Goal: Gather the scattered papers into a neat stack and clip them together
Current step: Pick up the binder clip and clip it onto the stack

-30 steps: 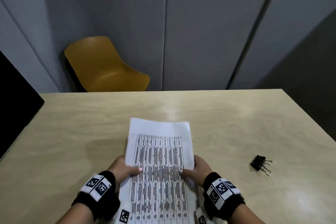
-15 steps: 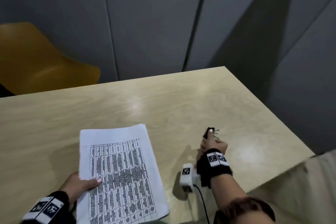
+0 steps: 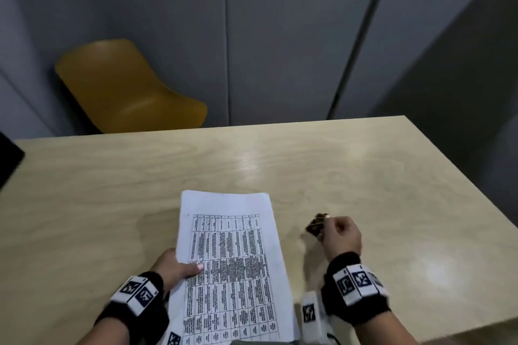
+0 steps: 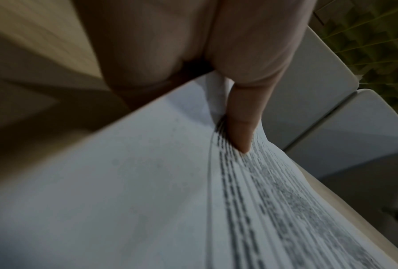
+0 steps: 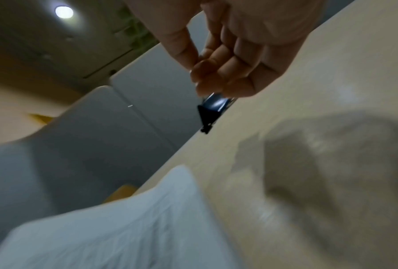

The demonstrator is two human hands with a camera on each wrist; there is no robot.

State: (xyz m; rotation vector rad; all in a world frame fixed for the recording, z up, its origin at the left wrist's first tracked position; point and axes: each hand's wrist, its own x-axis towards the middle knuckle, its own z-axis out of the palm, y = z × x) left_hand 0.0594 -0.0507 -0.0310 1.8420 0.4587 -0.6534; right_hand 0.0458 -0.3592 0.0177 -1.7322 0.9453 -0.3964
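A stack of printed papers (image 3: 229,266) lies on the wooden table (image 3: 280,165), its near end over the front edge. My left hand (image 3: 179,266) holds the stack's left edge, thumb on top of the sheets (image 4: 241,131) and fingers hidden beneath. Right of the stack, my right hand (image 3: 336,235) pinches the wire handles of a black binder clip (image 3: 316,224) and holds it just above the table. In the right wrist view the clip (image 5: 210,112) hangs below the curled fingers (image 5: 218,76), with the paper stack (image 5: 128,223) in the lower left.
A yellow chair (image 3: 126,87) stands behind the table's far edge at the left. Grey wall panels (image 3: 280,36) close off the back. A dark object (image 3: 8,159) sits at the table's left edge. The table's right edge (image 3: 462,176) runs diagonally.
My right hand let go of the stack, reached right to the binder clip, picked it up and has brought it back toward the papers. The left hand keeps hold of the stack.
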